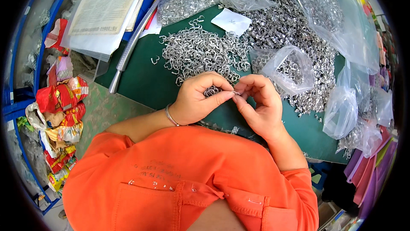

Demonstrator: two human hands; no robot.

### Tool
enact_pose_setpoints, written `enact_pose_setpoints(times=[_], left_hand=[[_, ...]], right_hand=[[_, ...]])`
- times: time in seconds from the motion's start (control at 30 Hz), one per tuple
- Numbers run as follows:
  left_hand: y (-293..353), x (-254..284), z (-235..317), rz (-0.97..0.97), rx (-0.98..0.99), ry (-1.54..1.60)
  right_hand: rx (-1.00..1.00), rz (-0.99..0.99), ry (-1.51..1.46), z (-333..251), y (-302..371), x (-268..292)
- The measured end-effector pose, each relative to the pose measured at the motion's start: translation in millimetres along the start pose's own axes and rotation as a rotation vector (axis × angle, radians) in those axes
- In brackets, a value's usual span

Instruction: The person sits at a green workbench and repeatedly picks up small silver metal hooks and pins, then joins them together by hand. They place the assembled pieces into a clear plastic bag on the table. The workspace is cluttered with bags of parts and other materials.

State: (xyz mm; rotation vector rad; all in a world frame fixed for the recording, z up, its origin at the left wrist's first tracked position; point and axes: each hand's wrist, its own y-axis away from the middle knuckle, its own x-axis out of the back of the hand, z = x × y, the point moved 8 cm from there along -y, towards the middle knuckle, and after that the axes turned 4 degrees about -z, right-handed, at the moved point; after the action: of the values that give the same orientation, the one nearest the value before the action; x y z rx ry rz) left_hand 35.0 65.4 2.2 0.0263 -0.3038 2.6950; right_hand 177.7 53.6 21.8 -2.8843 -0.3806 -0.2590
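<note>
I have both hands close together over the desk (141, 77), its green top flat and smooth. The fingers of the left hand (197, 95) are narrowed to a pinch, and those of the right hand (262, 103) meet them almost tip to tip; between them I make out a tiny metal piece (236, 93), too small for me to read its shape. Dark curled bits (212, 90) show in the crook of the left thumb; whether gripped or lying behind, I cannot tell. Just beyond the hands I see a loose heap of hooks (196, 51), dull silver and curved. To its right spreads a broader pile of clips (273, 21), shinier and more angular. A clear bag (301, 63), thin and crumpled, gapes on its near side. A creased white slip (231, 21) sits between the heaps. A long, slim metal bar (133, 45) slants at the left, near some papers (109, 9).
</note>
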Motion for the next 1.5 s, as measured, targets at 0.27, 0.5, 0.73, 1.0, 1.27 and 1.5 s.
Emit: enact_pose_setpoints(times=[0.27, 0.5, 0.73, 1.0, 1.27, 1.5], left_hand=[[1, 0, 0, -0.018, 0.001, 0.0], [-1, 2, 7, 0.038, -0.074, 0.013], [-1, 2, 14, 0.017, -0.149, -0.009], [12, 14, -3, 0.226, 0.048, 0.356], [13, 13, -5, 0.273, 0.134, 0.393], [14, 12, -11, 0.217, 0.073, 0.256]], right_hand=[[0.0, 0.054, -0.045, 2, 2, 6], [0.078, 0.086, -0.007, -8, 0, 9], [0.368, 0.057, 0.339, -45, -2, 17], [0.463, 0.487, 1.044, -71, 4, 55], [0.248, -0.291, 0.705, -20, 1, -36], [0.374, -0.082, 0.666, -34, -3, -20]])
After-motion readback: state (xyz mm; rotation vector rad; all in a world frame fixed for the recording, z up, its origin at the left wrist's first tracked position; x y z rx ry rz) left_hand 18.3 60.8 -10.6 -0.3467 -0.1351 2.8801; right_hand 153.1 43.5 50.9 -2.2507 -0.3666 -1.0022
